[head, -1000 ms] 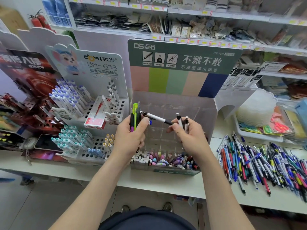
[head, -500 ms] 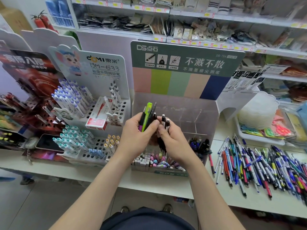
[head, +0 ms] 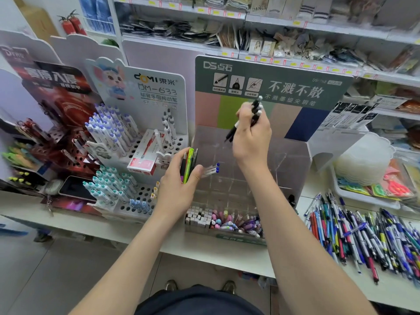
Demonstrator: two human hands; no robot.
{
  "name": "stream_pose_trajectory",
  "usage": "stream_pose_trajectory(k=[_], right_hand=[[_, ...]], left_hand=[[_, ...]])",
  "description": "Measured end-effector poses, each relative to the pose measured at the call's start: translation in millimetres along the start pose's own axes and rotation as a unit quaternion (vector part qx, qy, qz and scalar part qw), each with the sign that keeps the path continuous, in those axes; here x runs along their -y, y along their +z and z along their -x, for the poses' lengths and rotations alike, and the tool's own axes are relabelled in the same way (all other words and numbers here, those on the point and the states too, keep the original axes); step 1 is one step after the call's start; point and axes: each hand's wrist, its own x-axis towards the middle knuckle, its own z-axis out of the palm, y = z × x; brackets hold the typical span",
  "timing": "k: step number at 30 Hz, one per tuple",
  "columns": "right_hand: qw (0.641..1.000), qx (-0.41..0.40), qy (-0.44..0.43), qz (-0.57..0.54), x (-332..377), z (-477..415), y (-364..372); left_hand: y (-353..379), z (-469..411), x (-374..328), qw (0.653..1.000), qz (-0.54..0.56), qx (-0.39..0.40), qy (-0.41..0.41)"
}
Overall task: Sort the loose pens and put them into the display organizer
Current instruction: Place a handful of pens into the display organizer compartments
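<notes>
At the shop surface (head: 204, 248), before the display organizer (head: 295, 160). Its 9 o'clock: left hand (head: 179, 192), fingers (head: 198, 172) curled round a mixed bundle (head: 189, 164), green barrel among dark. 12 o'clock, above the clear compartments: right hand (head: 252, 137), fingers pinching several black pens (head: 255, 112), tips down. 3 o'clock: loose pens (head: 363, 235), heaped, unsorted. Step in hand: filing the black group. Next, by judgement: lower them upright into one compartment.

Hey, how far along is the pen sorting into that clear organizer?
Early on. Done: the front row of the clear organizer holds sorted pens, while its back compartments look mostly empty. In hand: the right hand holds black pens above the organizer; the left hand grips a mixed bundle beside it. Left: the big pile of loose pens on the counter to the right.
</notes>
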Motion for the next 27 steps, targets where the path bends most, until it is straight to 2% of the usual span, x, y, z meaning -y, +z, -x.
stream_pose_trajectory(k=[4,10,13,15,20,24,26,27], right_hand=[[0.998,0.01,-0.055,0.012,-8,-12,23],[0.976,0.144,-0.107,0.122,-37,-10,34],[0.966,0.179,-0.093,0.159,-45,-8,26],[0.967,0.169,-0.064,0.181,-46,-9,19],[0.981,0.113,-0.031,0.156,-44,-7,6],[0.98,0.076,-0.069,0.169,-34,15,-6],[0.99,0.04,-0.063,0.122,-25,36,-15],[0.993,0.053,-0.034,0.099,-22,46,-19]], left_hand=[[-1,-1,0,1.0,0.006,0.001,-0.012],[-3,1,1,1.0,0.007,0.013,-0.003],[-4,2,3,1.0,0.018,0.011,-0.006],[-5,3,4,1.0,0.024,0.016,-0.01],[-2,5,2,0.998,0.039,0.036,-0.021],[0,6,-5,0.997,0.05,0.054,-0.025],[2,6,-6,0.996,0.06,0.069,-0.019],[3,6,-6,0.994,0.066,0.08,-0.016]])
